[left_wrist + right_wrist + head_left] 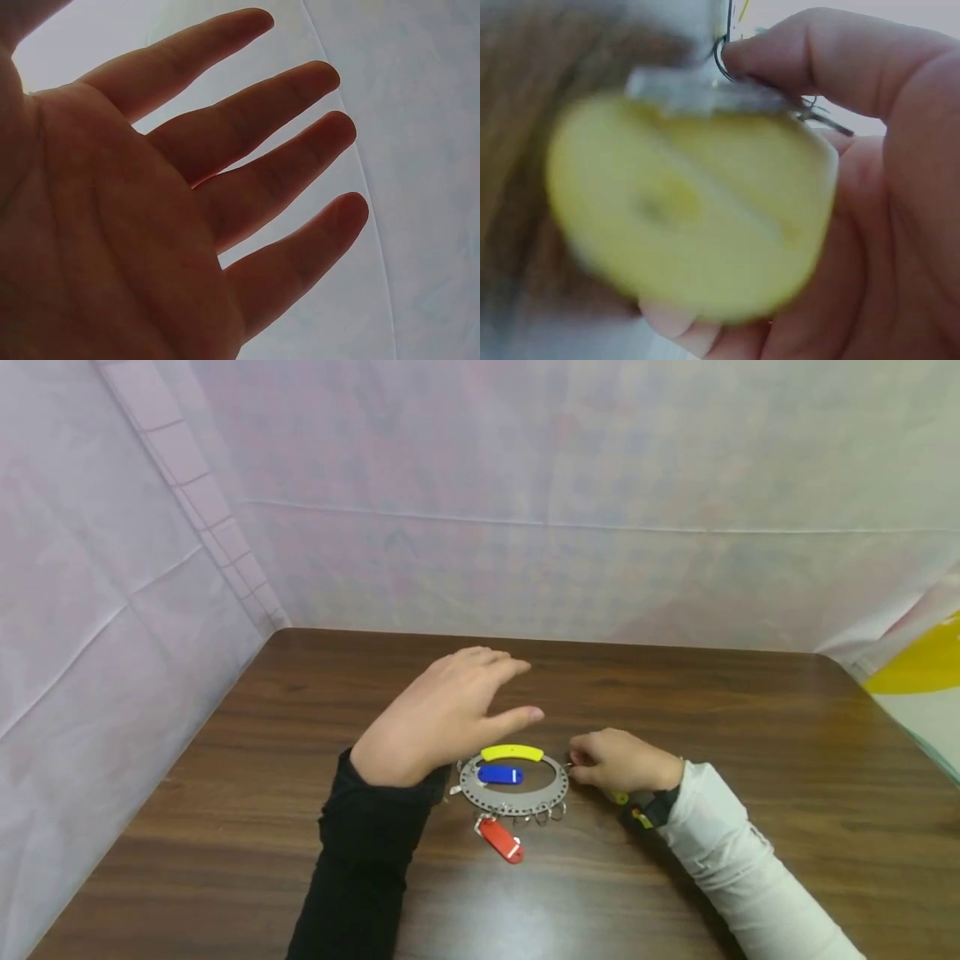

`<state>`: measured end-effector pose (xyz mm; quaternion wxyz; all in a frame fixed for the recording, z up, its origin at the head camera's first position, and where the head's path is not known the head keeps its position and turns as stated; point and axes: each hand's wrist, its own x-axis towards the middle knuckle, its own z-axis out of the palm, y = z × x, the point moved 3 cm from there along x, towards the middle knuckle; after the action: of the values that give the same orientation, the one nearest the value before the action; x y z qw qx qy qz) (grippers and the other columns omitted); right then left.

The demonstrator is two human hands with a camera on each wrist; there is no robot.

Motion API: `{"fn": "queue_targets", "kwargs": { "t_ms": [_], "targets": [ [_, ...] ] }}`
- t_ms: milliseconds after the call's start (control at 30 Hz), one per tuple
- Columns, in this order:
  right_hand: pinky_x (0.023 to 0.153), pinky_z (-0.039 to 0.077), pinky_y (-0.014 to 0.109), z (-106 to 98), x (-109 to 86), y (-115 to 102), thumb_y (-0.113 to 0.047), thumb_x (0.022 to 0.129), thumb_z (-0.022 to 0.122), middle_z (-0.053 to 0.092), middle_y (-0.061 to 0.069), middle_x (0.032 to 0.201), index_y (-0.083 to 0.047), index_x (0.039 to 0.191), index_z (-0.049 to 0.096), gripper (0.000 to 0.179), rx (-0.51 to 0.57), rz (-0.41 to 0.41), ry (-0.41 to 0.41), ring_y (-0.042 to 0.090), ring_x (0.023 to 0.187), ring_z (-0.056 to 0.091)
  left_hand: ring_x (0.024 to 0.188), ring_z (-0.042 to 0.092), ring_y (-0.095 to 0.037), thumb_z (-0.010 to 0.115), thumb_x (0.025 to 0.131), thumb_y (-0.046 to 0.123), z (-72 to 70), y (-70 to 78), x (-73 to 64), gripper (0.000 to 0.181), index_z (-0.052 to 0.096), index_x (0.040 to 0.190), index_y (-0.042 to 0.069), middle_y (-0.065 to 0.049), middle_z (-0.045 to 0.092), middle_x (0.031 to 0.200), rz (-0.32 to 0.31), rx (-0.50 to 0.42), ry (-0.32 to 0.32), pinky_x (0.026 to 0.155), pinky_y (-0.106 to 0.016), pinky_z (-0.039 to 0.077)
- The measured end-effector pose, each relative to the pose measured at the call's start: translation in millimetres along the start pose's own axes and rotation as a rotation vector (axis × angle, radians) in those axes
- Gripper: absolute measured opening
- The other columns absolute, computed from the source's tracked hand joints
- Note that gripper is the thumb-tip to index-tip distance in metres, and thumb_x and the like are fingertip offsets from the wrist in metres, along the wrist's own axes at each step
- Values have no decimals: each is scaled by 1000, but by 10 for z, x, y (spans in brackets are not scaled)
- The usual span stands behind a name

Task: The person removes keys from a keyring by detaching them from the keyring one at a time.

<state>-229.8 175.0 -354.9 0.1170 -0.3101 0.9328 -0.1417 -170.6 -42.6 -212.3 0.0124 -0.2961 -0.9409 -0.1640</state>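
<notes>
A grey oval key holder point(477, 796) with a yellow grip point(512, 752) lies ahead of me, small metal rings hanging along its near edge. A blue key tag point(501, 774) is inside the oval, and a red key tag point(502, 842) hangs toward me from its near side. My right hand point(621, 760) is at the oval's right end, thumb and fingers pinching a thin metal ring point(719, 57). A yellow key tag point(705, 217), blurred and close to the camera, hangs by that palm. My left hand point(453, 714) hovers over the holder's left, fingers spread, holding nothing.
The brown wooden table point(337, 685) has rounded far corners. Pale cloth point(562, 577) hangs behind it and along the left side. A yellow shape point(918, 660) shows beyond the table's right edge. A dark strap point(660, 808) circles my right wrist.
</notes>
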Motion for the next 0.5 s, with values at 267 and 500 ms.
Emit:
{"fn": "queue_targets", "kwargs": {
  "t_ms": [267, 500],
  "targets": [
    [52, 37, 21, -38, 35, -30, -15, 84, 63, 46, -8, 60, -17, 72, 49, 19, 15, -29, 127, 4, 53, 43, 137, 41, -22, 53, 94, 49, 45, 9, 17, 58, 48, 139, 13, -4, 51, 141, 2, 20, -15, 113, -42, 32],
    [52, 37, 19, -49, 67, -33, -14, 84, 67, 50, -9, 63, -17, 79, 55, 14, 37, -83, 182, 0, 53, 43, 136, 42, -22, 53, 94, 49, 64, 16, 22, 58, 48, 139, 13, -4, 52, 141, 3, 28, -14, 112, -42, 33]
  ]
}}
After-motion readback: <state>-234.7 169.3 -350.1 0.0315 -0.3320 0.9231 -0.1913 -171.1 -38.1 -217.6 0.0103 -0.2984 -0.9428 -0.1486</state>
